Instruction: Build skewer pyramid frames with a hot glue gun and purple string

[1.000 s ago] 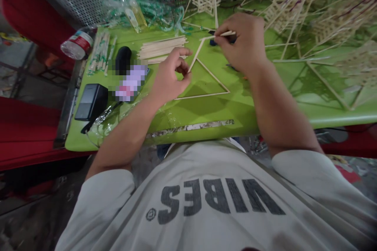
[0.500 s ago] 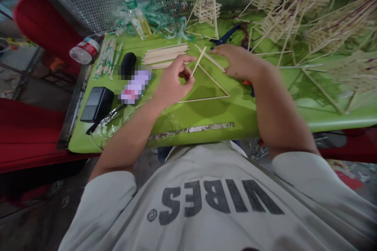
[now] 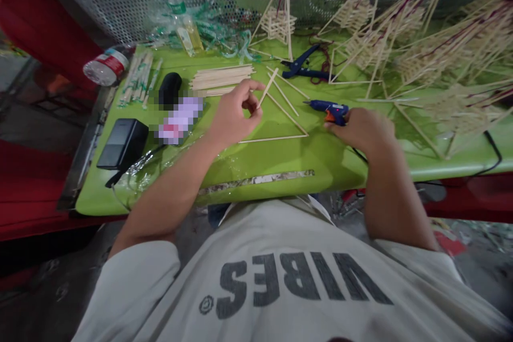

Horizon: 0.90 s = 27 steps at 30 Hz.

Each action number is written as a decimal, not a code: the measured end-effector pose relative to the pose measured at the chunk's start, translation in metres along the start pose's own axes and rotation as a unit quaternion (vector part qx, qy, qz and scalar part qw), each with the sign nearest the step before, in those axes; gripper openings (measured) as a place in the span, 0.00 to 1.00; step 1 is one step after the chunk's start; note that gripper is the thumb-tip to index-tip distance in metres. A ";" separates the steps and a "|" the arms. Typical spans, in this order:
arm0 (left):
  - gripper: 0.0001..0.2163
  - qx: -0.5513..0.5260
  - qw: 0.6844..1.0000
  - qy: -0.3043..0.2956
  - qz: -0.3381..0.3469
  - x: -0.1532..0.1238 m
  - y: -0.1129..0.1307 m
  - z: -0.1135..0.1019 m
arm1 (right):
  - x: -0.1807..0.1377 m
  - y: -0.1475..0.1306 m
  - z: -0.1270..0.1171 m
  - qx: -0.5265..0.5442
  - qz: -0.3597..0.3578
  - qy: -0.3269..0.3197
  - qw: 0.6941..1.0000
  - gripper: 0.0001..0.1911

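Observation:
My left hand [image 3: 240, 109] pinches a short wooden stick [image 3: 268, 86] between thumb and fingers, its far end tilted up to the right. The stick meets a V of two thin sticks, whose lower stick [image 3: 276, 139] runs back under my hand. Two loose sticks [image 3: 286, 97] lie just right of it. My right hand [image 3: 363, 128] is closed round the handle end of a blue glue gun [image 3: 326, 108] with an orange trigger. The gun's nozzle points left toward the sticks. Beyond it rest dark-blue cutting pliers [image 3: 298, 64].
A bundle of sticks [image 3: 220, 77] lies beyond my left hand. Left are a phone [image 3: 180, 120], a black box [image 3: 123, 144], wrapped chopsticks [image 3: 138, 77] and a plastic jar [image 3: 106, 67]. A bottle [image 3: 184, 26] stands behind. Stick frames with woven centres [image 3: 436, 56] crowd the right.
My right hand has moved right and nearer, from beside the pliers and loose sticks to the glue gun, and now grips it. My left hand keeps its stick in nearly the same place.

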<state>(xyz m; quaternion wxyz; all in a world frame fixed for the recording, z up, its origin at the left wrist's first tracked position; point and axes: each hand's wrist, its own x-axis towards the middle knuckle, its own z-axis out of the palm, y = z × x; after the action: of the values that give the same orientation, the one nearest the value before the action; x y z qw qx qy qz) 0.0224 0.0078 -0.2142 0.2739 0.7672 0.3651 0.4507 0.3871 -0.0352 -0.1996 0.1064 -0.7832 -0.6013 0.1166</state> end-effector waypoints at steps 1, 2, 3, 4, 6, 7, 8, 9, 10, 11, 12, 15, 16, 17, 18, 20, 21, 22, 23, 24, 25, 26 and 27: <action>0.21 -0.003 1.000 -0.001 -0.004 0.000 0.001 0.000 | 0.001 0.008 0.005 0.039 0.000 0.004 0.999 0.28; 0.21 -0.004 1.000 -0.003 -0.009 0.000 0.002 0.000 | 0.003 0.015 0.008 0.071 -0.001 0.005 0.997 0.26; 0.21 -0.004 1.000 -0.003 -0.012 -0.001 0.003 -0.001 | 0.005 0.021 0.010 0.098 -0.005 0.002 0.995 0.23; 0.21 -0.002 1.000 -0.004 -0.014 -0.001 0.004 -0.001 | 0.006 0.026 0.011 0.124 -0.011 -0.006 0.992 0.20; 0.20 0.002 1.000 -0.004 -0.016 -0.002 0.005 -0.002 | 0.009 0.034 0.010 0.196 -0.017 -0.013 0.980 0.17; 0.20 0.005 1.000 -0.004 -0.017 -0.002 0.005 -0.003 | 0.010 0.035 0.008 0.233 -0.019 -0.007 0.972 0.16; 0.19 0.006 1.000 -0.005 -0.019 -0.003 0.005 -0.003 | 0.011 0.035 0.006 0.278 -0.025 0.003 0.960 0.16; 0.19 0.005 1.000 -0.006 -0.021 -0.003 0.005 -0.004 | 0.011 0.033 0.003 0.336 -0.038 0.016 0.941 0.17; 0.19 0.002 1.000 -0.008 -0.023 -0.004 0.005 -0.004 | 0.010 0.029 -0.002 0.401 -0.057 0.021 0.914 0.18; 0.18 -0.001 1.000 -0.008 -0.025 -0.004 0.005 -0.004 | 0.009 0.022 -0.007 0.468 -0.080 0.019 0.880 0.18; 0.17 -0.005 1.000 -0.008 -0.026 -0.005 0.005 -0.004 | 0.008 0.012 -0.014 0.531 -0.105 0.004 0.841 0.18; 0.16 -0.010 1.000 -0.004 -0.027 -0.006 0.007 -0.003 | 0.006 -0.025 -0.032 0.624 -0.160 -0.049 0.763 0.17; 0.15 -0.006 1.000 -0.003 -0.029 -0.007 0.008 -0.003 | 0.006 -0.038 -0.036 0.638 -0.179 -0.051 0.747 0.14; 0.14 0.000 0.999 -0.003 -0.032 -0.007 0.009 -0.003 | 0.007 -0.050 -0.039 0.647 -0.198 -0.055 0.734 0.12; 0.14 0.010 0.999 -0.003 -0.037 -0.008 0.010 -0.003 | 0.008 -0.060 -0.039 0.652 -0.216 -0.062 0.724 0.11; 0.12 0.029 0.998 -0.004 -0.050 -0.008 0.013 -0.004 | 0.011 -0.072 -0.034 0.650 -0.240 -0.095 0.715 0.12; 0.11 0.036 0.998 -0.005 -0.055 -0.009 0.015 -0.004 | 0.012 -0.074 -0.029 0.649 -0.249 -0.112 0.710 0.13; 0.10 0.041 0.998 -0.006 -0.056 -0.009 0.017 -0.005 | 0.014 -0.073 -0.022 0.648 -0.254 -0.125 0.707 0.13; 0.10 0.044 0.997 -0.006 -0.056 -0.010 0.019 -0.005 | 0.015 -0.070 -0.015 0.648 -0.255 -0.136 0.705 0.13; 0.09 0.047 0.997 -0.007 -0.055 -0.010 0.021 -0.005 | 0.016 -0.066 -0.008 0.646 -0.252 -0.146 0.705 0.12; 0.09 0.050 0.997 -0.007 -0.054 -0.011 0.023 -0.005 | 0.016 -0.061 -0.002 0.644 -0.246 -0.156 0.708 0.11; 0.09 0.054 0.997 -0.007 -0.055 -0.012 0.025 -0.005 | 0.016 -0.056 0.004 0.639 -0.237 -0.164 0.713 0.11; 0.10 0.058 0.997 -0.009 -0.055 -0.013 0.028 -0.005 | 0.015 -0.051 0.008 0.632 -0.226 -0.171 0.722 0.11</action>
<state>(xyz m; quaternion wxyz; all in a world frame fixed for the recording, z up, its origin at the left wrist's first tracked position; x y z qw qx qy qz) 0.0222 -0.0178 -0.1974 0.2561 0.7645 0.4298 0.4064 0.3417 -0.0073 -0.1921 0.4952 -0.3425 -0.5551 0.5739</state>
